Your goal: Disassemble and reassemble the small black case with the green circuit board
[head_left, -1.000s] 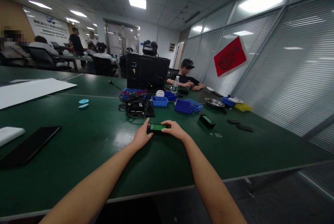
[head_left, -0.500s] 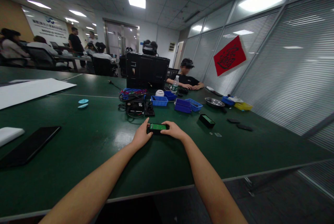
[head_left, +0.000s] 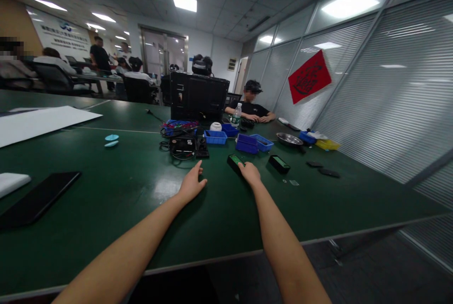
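My right hand grips the near end of a black box with a green circuit board in its top. The box is turned at a slant, its far end pointing away to the left. My left hand rests at the table with fingers apart and nothing in it. A second black box with a green board lies just right of my right hand. Beside that second box are a small ring and a small clear piece.
Blue bins, a soldering-station-like black device with cables, a monitor and a bottle stand ahead. A metal bowl and flat black pieces lie right. A black panel lies left. A person sits across the table.
My left hand has let go of the black box. My right hand has carried it to the right and turned it from lying crosswise to a slant, near the second box.
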A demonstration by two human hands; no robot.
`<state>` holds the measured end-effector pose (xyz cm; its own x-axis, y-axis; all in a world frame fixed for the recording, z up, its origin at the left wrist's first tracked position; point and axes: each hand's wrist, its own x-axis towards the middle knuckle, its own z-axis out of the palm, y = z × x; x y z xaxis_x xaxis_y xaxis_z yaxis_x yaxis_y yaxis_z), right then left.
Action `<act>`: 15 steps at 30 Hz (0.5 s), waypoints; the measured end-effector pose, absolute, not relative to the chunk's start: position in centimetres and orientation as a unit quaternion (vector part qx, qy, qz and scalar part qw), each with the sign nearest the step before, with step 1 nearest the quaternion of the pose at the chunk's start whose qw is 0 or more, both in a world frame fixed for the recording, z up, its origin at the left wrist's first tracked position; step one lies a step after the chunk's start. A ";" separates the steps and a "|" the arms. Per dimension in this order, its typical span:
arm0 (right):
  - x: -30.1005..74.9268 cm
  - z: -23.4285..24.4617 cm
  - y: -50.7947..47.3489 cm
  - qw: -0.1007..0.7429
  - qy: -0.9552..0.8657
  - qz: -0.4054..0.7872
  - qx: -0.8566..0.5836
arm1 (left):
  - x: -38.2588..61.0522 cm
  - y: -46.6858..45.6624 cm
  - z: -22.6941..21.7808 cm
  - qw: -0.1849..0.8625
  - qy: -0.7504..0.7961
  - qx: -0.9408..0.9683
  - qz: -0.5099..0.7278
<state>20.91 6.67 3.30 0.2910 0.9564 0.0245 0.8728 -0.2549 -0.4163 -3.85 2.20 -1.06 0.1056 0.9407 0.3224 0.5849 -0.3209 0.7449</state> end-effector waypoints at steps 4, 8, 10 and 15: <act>19.4 2.9 6.2 0.206 -0.622 0.081 -0.751 | -3.9 2.4 -1.2 0.226 0.538 0.711 0.393; 17.8 2.4 5.5 0.224 -0.667 0.055 -0.709 | -3.9 2.4 -1.2 0.228 0.538 0.712 0.391; 17.4 2.3 5.2 0.219 -0.681 0.062 -0.696 | -4.0 2.3 -1.2 0.227 0.536 0.713 0.391; 17.7 2.8 5.2 0.210 -0.672 0.095 -0.704 | -4.0 2.1 -1.0 0.227 0.539 0.713 0.388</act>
<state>17.68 5.21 2.77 0.0798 0.9857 0.1485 0.9054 -0.0093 -0.4244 -3.98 2.14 -0.99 0.1188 0.9439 0.3080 0.5915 -0.3164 0.7416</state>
